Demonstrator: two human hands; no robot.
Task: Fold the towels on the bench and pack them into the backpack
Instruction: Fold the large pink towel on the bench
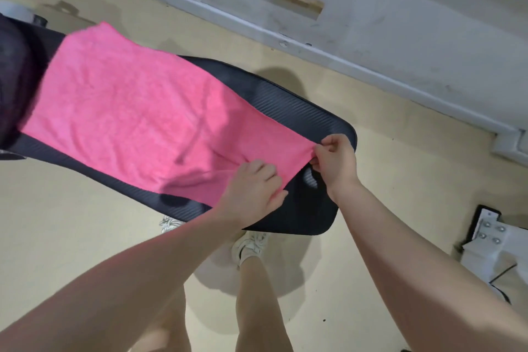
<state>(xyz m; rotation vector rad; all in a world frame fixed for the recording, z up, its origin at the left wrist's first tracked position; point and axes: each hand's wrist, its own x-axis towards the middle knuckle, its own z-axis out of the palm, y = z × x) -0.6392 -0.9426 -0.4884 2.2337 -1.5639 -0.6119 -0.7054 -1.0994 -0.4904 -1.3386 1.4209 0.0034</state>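
Towel (128,114), bright pink, lies spread flat along the black padded bench (320,111), and both hands are working its near short edge. The right hand (335,161) has its fingers (324,148) curled in, pinching the far corner of that edge just above the bench's end. The left hand (254,188) sits on the nearer corner with its fingers bent over the cloth; it looks like a grip on the hem, though whether the thumb is under the fabric I cannot tell.

This is soft, light terry by the look of it: limp, no stiffness, creasing where the hands bunch it. It will sag in the middle if lifted by two corners, and it should drag a little on the ribbed bench cover and not slide freely. Best hold is exactly where the hands are, one corner each, keeping the edge taut so the fold lands square over the far end.

At that far end, by the picture's left edge, the towel runs up against a dark bulky shape (13,77), possibly the backpack, but it is too blurred to be sure. My read is that the first fold is only about to start; nothing is folded or packed yet. Below the bench a white shoe (251,244) stands on the pale floor (71,237).
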